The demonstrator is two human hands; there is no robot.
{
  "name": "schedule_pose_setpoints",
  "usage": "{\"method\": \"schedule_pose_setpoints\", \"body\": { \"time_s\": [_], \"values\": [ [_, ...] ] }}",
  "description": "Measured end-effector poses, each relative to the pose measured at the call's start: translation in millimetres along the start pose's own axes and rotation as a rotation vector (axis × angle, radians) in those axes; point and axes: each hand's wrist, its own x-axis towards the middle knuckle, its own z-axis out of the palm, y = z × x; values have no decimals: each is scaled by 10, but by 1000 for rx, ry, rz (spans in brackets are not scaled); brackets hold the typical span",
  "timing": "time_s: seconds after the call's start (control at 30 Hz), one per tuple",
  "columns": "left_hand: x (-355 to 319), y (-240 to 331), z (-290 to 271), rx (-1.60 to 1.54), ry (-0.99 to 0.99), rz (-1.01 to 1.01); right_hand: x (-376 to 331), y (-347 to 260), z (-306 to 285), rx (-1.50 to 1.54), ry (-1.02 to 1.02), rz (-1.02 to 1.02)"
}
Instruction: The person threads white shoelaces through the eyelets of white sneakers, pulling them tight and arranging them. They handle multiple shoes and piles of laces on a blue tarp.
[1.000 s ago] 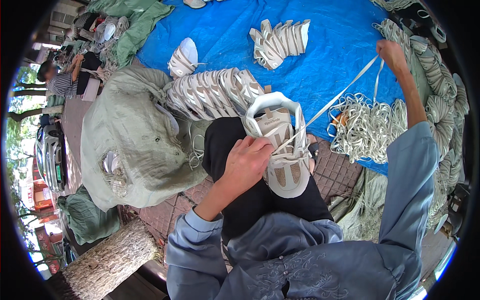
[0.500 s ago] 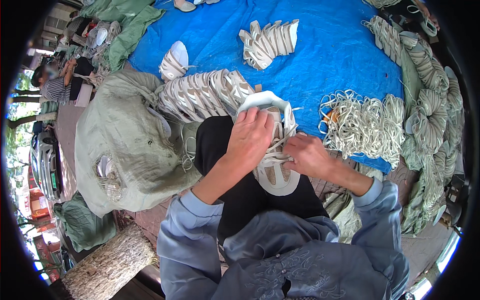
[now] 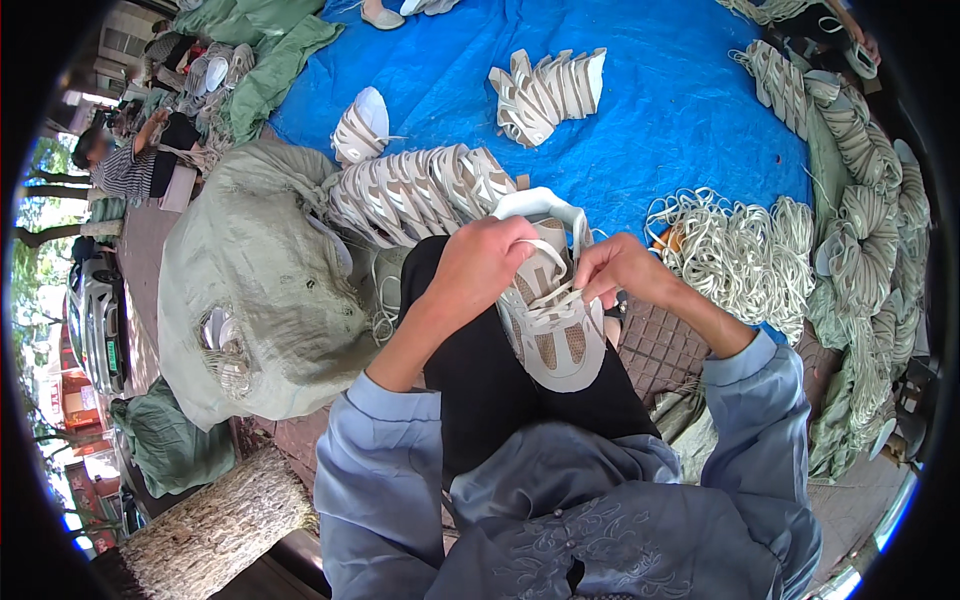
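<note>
A white and beige shoe upper point(image 3: 557, 350) without a sole rests on my black-trousered lap, its toe toward me. A white shoelace point(image 3: 548, 300) crosses its front through the eyelets. My left hand point(image 3: 482, 262) is closed at the upper's left side, a loop of lace running from its fingertips. My right hand point(image 3: 622, 270) pinches the lace between thumb and forefinger over the right row of eyelets. Part of the upper's left edge is hidden behind my left hand.
Left of my knee stands a bulging pale woven sack point(image 3: 265, 290). Stacked shoe uppers point(image 3: 425, 190) and another stack point(image 3: 548, 95) lie on a blue tarp point(image 3: 660, 110). A heap of white laces point(image 3: 740, 255) is at right, with bundled uppers point(image 3: 865, 220) beyond. A person point(image 3: 130, 165) sits far left.
My left hand has lifted off the upper's front and drawn slightly left with a lace loop. My right hand has risen a little, pinching the lace. The view has shifted slightly.
</note>
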Motion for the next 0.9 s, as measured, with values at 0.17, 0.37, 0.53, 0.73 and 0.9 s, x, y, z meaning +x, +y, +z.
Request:
{"method": "schedule_pose_setpoints", "body": {
  "time_s": [0.17,0.37,0.53,0.73,0.9],
  "values": [
    [54,-120,-196,-287,-97,-309,-91,-47,-13,-935,143,-572],
    [17,-275,-231,-412,-39,-394,-192,-246,129,-1327,148,-625],
    [-5,-309,-117,-331,-2,-335,-83,-87,329,-1405,165,-874],
    [-24,-304,-132,-227,-28,-282,-117,-47,220,-1287,72,-870],
    [-53,-330,-194,-207,-58,-280,-99,-71,128,-377,-226,-240]
  ]
}}
